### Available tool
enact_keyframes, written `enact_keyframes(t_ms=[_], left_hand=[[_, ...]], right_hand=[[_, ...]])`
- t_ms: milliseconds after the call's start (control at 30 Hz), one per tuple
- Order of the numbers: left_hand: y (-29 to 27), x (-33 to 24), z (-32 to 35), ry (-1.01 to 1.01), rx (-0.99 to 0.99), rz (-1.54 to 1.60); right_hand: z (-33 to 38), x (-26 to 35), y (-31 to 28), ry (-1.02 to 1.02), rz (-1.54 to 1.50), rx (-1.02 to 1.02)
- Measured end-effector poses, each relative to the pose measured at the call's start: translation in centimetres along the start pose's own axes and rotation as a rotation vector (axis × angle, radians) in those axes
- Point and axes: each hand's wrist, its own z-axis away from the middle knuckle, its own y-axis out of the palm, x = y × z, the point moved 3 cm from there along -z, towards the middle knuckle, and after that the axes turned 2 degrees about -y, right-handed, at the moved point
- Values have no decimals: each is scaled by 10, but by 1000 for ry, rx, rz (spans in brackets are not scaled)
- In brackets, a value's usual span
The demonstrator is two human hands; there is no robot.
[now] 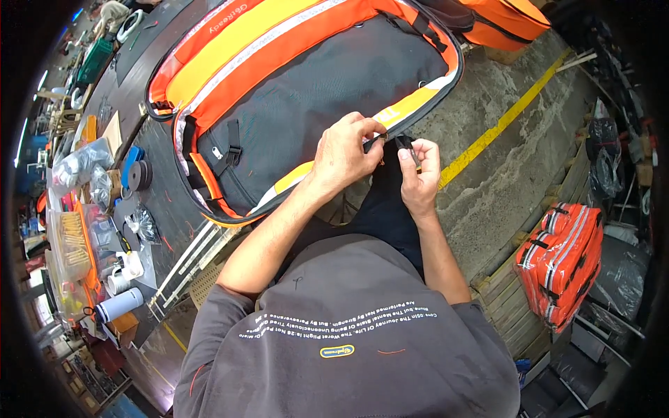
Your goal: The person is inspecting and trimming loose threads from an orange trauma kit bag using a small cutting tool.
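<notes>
A large bag [327, 90] with a dark grey panel and orange, yellow and silver bands lies across the table and reaches my lap. At its near edge, my left hand [348, 150] is closed, thumb and fingers pinching the trim by a white and yellow strip. Just to the right, my right hand [421, 177] is closed around a small black object [405, 142], too small to name. Its tip comes close to the left fingertips. A black strap with a buckle [233, 153] lies on the bag's left part.
On the dark table [164, 209] at left are a black tape roll [140, 175], a white cup [120, 305] and a plastic box of yellowish pieces [70, 240]. A red-orange bag [561, 265] stands at right. Another orange bag [505, 24] lies at the top.
</notes>
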Motion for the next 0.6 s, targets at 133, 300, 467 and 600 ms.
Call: enact_keyframes(t_ms=[133,300,467,600], left_hand=[[2,-2,-3,116,-34,-131],[3,23,-6,-184,5,318],[10,32,-5,-350,127,834],[4,24,-1,-362,140,933]], right_hand=[[-4,-3,-6,39,-14,-75],[-4,7,-8,83,123,-38],[-10,42,-2,-54,268,-41],[-22,66,4,-133,407,-20]])
